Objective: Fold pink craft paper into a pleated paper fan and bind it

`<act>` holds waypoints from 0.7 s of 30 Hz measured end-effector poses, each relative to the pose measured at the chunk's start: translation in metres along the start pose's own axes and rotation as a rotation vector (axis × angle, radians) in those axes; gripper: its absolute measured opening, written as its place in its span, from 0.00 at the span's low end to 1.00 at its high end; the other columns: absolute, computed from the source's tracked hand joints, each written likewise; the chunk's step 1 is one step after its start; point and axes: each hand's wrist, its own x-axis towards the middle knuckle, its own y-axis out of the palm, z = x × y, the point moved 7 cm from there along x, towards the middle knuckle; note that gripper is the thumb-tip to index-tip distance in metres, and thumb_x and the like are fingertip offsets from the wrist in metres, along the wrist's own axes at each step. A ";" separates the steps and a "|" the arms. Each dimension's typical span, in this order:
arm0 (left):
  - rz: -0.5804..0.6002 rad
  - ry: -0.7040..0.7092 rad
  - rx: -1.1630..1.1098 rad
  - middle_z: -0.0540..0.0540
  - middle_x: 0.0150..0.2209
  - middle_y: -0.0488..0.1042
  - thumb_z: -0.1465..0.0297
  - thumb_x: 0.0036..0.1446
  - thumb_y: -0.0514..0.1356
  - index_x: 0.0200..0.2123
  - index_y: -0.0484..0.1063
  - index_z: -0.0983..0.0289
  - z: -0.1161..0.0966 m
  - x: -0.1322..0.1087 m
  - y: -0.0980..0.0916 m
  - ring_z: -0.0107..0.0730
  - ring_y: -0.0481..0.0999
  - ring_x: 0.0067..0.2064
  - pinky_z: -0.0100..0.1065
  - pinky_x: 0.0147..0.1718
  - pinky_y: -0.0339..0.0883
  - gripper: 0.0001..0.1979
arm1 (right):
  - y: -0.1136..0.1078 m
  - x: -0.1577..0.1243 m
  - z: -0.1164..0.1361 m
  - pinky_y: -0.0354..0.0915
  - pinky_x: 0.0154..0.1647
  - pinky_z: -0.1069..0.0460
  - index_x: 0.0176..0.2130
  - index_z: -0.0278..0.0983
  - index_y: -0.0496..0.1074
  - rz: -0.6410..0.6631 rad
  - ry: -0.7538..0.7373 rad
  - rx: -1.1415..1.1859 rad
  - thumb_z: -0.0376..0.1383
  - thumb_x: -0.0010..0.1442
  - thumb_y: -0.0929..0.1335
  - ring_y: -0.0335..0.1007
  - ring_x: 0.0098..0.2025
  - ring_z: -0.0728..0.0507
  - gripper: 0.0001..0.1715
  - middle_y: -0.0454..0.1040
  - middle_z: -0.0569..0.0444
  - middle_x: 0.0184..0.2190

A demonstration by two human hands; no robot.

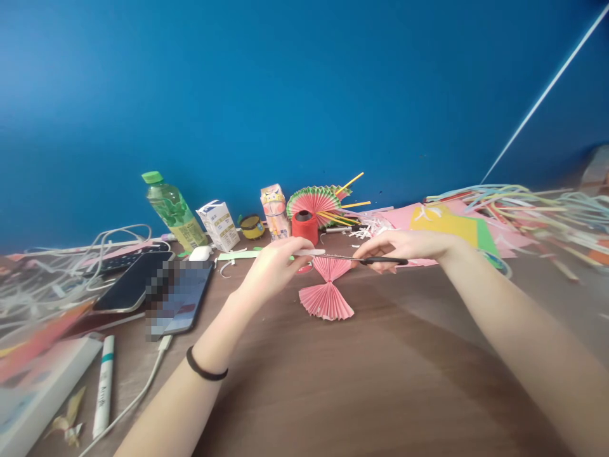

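My left hand (285,255) pinches a narrow pale strip (310,252) over the middle of the table. From the right, my right hand (386,249) has its fingers wrapped round a slim tool with a black handle (386,261), and its thin metal part points left to the strip. It looks like scissors or a knife; I cannot tell which. Below both hands a pink pleated paper bow (327,301) lies on the table, pinched at its middle, its upper part partly behind the tool.
Behind the hands stand a red spool (304,228), a pink and green paper fan (316,206), a small carton (217,225) and a green bottle (175,216). Phones (183,297) and a marker (104,386) lie left. Coloured paper (447,225) and strips (537,209) lie right.
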 end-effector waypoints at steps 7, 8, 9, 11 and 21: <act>-0.002 -0.004 -0.021 0.51 0.34 0.74 0.68 0.55 0.53 0.36 0.70 0.61 -0.002 0.000 0.000 0.28 0.72 0.33 0.29 0.32 0.64 0.07 | 0.001 0.003 -0.001 0.61 0.26 0.55 0.51 0.36 0.65 0.016 -0.023 -0.001 0.46 0.54 0.64 0.64 0.27 0.51 0.27 0.70 0.52 0.30; 0.013 -0.004 -0.015 0.51 0.33 0.74 0.69 0.55 0.54 0.36 0.70 0.60 -0.002 0.000 0.001 0.29 0.72 0.34 0.29 0.33 0.64 0.07 | 0.001 0.003 0.000 0.61 0.26 0.55 0.51 0.35 0.65 0.015 -0.022 -0.002 0.45 0.54 0.65 0.64 0.27 0.51 0.27 0.70 0.52 0.30; 0.024 -0.005 -0.008 0.50 0.33 0.74 0.70 0.54 0.54 0.36 0.70 0.60 -0.003 0.000 0.001 0.29 0.72 0.34 0.29 0.33 0.64 0.07 | 0.002 0.004 0.001 0.61 0.25 0.55 0.51 0.35 0.65 0.013 -0.021 -0.002 0.45 0.54 0.65 0.64 0.27 0.51 0.27 0.70 0.52 0.30; 0.032 -0.008 0.002 0.51 0.33 0.74 0.70 0.54 0.54 0.35 0.70 0.60 -0.004 0.000 0.001 0.30 0.72 0.34 0.30 0.33 0.64 0.07 | 0.003 0.005 0.004 0.60 0.25 0.55 0.51 0.34 0.65 0.008 -0.023 0.000 0.44 0.54 0.65 0.64 0.26 0.51 0.27 0.70 0.52 0.30; 0.035 0.000 0.013 0.51 0.34 0.74 0.71 0.54 0.54 0.37 0.71 0.60 -0.004 0.000 0.001 0.30 0.72 0.36 0.30 0.34 0.64 0.08 | 0.002 0.003 0.005 0.60 0.23 0.55 0.50 0.33 0.66 -0.020 -0.020 0.016 0.43 0.53 0.65 0.63 0.23 0.52 0.27 0.70 0.53 0.27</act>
